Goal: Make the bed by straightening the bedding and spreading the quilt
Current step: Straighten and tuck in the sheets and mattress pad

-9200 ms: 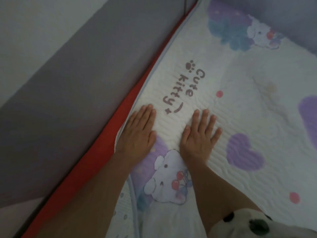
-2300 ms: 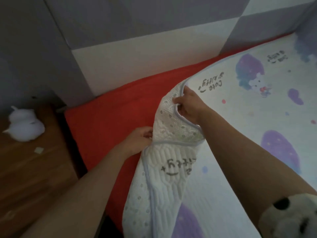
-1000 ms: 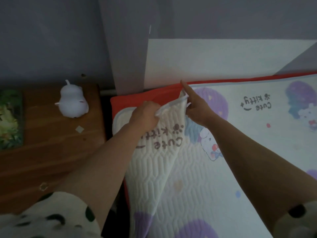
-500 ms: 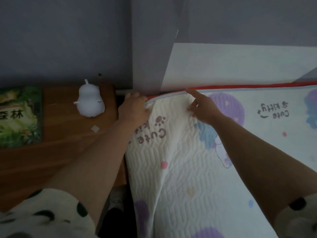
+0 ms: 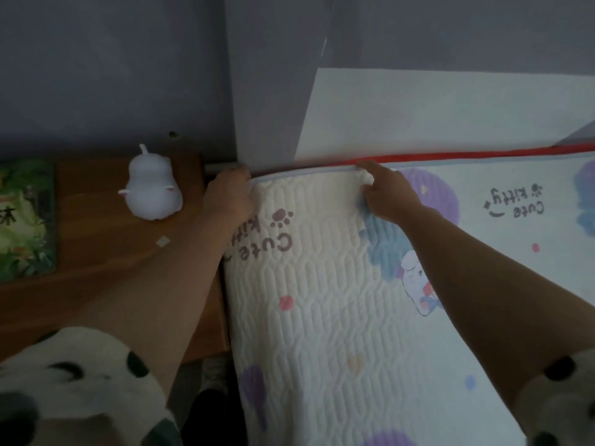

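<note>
- Since a second earlier, the quilt's point(image 5: 322, 317) folded corner had been drawn flat up to the headboard point(image 5: 450, 114), leaving a thin strip of red sheet point(image 5: 467, 155) showing.
- A wooden nightstand point(image 5: 106, 252) stood just left of the bed, bearing a white figurine point(image 5: 153, 191) and a green book point(image 5: 25, 220).
- Both forearms crossed the quilt and hid part of its print.
- Left hand point(image 5: 230, 194) gripped the quilt's corner; right hand point(image 5: 388, 196), set apart, pinched bunched hem, forefinger out.
- White wavy stitching carried purple shapes, a cartoon kitten and "Cute Kitty" lettering.
</note>
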Motion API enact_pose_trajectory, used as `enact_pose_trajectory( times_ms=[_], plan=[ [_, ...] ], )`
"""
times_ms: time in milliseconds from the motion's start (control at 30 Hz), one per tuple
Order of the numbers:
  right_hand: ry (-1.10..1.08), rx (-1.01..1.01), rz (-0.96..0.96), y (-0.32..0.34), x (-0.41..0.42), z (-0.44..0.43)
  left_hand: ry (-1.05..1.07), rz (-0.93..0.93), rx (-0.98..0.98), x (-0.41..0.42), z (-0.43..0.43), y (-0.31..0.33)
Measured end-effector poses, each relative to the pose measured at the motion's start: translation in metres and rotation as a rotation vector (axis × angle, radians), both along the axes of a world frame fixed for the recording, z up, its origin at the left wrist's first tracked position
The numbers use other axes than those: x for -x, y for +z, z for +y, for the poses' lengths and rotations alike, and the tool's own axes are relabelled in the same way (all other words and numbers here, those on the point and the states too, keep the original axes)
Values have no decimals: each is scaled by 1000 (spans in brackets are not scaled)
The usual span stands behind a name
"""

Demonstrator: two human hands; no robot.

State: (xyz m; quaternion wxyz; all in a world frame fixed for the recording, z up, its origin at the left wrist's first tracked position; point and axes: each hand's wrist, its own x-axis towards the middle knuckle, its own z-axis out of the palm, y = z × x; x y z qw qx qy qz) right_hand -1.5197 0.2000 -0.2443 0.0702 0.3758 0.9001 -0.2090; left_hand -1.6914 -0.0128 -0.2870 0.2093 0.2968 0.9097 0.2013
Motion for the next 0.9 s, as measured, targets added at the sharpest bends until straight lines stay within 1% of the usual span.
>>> enact_pose_trajectory(
  times_ms=[100, 300, 400, 467, 533, 600, 667, 767, 833, 867, 900],
  plan=[
    [-37, 9, -18, 0, -2, 1, -47, -41, 33, 3, 1, 5],
    [-74, 38, -56, 4, 1, -6, -7, -43, 162, -4, 8, 4],
    [-109, 53, -66, 5, 3, -8, 85, -176, 200, -2, 4, -4],
    [-140, 57, -73, 6, 5, -10, 140, -185, 183, 8, 3, -9],
    [-159, 54, -83, 7, 5, -12, 233, -157, 110, 16, 7, -12],
    [-168, 54, -85, 9, 3, -13, 316, -175, 41, 18, 11, -13],
    [-181, 57, -81, 9, 0, -13, 307, -210, 14, 16, 14, -18],
    [-205, 44, -70, 8, -3, -16, 226, -247, 46, 16, 12, -17],
    [-240, 4, -59, 8, -3, -17, 191, -207, 56, 16, 8, -9],
    [-266, -23, -57, 8, -4, -17, 175, -142, 57, 15, 6, -4],
    [-297, -45, -52, 8, -5, -17, 140, -37, 57, 11, 3, -1]
  ],
)
